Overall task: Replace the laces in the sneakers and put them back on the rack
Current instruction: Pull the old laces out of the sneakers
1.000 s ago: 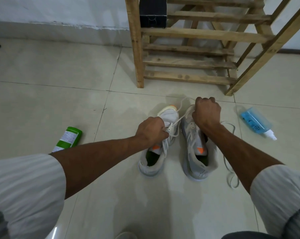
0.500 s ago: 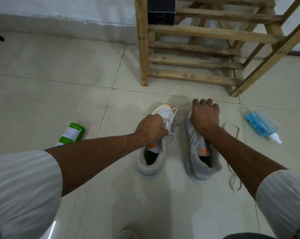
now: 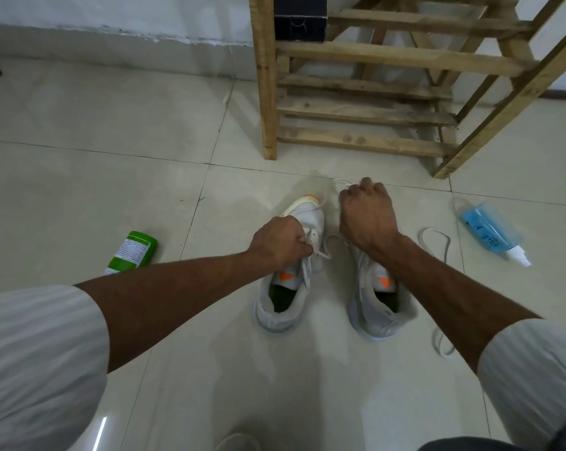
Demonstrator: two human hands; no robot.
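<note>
Two pale grey sneakers with orange tabs stand side by side on the tiled floor, toes toward the rack. My left hand (image 3: 280,244) grips the lace holes and lace of the left sneaker (image 3: 291,288). My right hand (image 3: 366,216) is curled above the toe of the right sneaker (image 3: 377,304) and holds a white lace (image 3: 342,182) that loops out past its knuckles. A second loose white lace (image 3: 436,242) lies on the floor right of the right sneaker. The wooden shoe rack (image 3: 366,109) stands just beyond the sneakers.
A green can (image 3: 132,253) lies on the floor to the left. A blue spray bottle (image 3: 491,232) lies on the right. A black box (image 3: 299,16) sits on a rack shelf. The wall runs behind the rack.
My right hand went from flat on the right sneaker's toe to a closed fist lifted over it, pulling the lace. My left hand stayed on the left sneaker's laces.
</note>
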